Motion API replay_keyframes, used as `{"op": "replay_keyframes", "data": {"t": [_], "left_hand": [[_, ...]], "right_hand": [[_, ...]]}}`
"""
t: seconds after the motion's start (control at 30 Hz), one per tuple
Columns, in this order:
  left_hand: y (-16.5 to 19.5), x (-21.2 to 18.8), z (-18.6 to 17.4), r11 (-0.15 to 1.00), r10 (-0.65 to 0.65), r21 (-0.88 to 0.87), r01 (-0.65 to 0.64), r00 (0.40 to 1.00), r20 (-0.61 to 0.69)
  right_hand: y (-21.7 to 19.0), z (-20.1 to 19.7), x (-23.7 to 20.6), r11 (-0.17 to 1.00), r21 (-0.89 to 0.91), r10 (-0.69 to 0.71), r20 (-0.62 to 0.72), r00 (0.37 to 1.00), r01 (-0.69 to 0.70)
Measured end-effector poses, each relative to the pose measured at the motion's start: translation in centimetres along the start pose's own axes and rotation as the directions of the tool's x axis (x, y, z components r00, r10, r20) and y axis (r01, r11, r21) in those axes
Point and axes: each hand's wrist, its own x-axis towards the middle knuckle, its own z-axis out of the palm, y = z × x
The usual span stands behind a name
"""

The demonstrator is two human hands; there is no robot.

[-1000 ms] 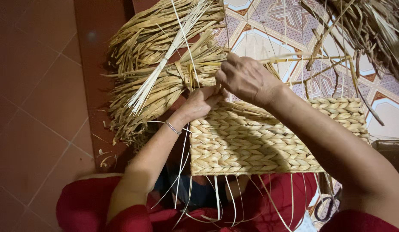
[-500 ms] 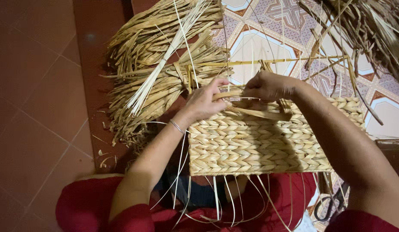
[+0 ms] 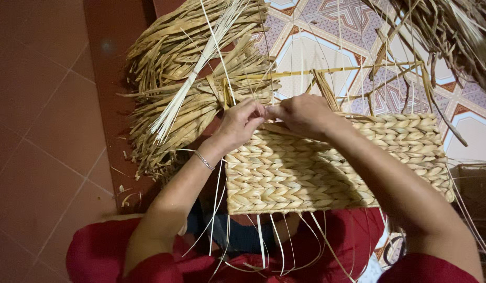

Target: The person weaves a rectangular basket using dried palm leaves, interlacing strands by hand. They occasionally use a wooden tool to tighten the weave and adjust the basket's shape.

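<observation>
Fingers (image 3: 256, 111) of both hands pinch a straw strand (image 3: 285, 128) atop the woven mat (image 3: 316, 167), dried bundles (image 3: 190, 89) alongside.

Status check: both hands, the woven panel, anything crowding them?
Left hand and right hand pinch strands together at top edge of flat woven straw panel. Bundle of dried straw-coloured reeds close beside left hand. Thin pale spokes hang over red lap.

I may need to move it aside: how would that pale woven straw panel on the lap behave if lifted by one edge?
The pale woven straw panel looks tightly plaited and flat, so probably fairly stiff and light. Its loose thin strands would likely dangle and snag.
</observation>
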Motion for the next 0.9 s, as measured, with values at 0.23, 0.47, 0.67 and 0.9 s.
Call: {"op": "replay_keyframes", "data": {"t": [0.23,0.47,0.67,0.9], "left_hand": [[0.8,0.7,-1.4,0.948,-0.318,0.047,0.315,0.932,0.172],[-0.9,4.3,-0.3,0.956,-0.264,0.164,0.244,0.958,0.114],[-4.7,7.7,0.0,0.896,-0.414,0.331,0.295,0.826,0.383],[-4.2,7.4,0.3,0.955,-0.238,0.228,0.189,0.948,0.21]], "right_hand": [[1.8,5.2,1.2,0.966,-0.014,-0.237,-0.46,0.856,0.259],[1.6,5.3,-1.0,0.965,-0.048,-0.252,-0.456,0.854,0.259],[6.0,2.0,-4.9,0.988,-0.153,0.013,-0.067,0.998,-0.023],[15.3,0.1,-11.1,0.945,-0.124,0.28,-0.173,0.944,-0.303]]}}
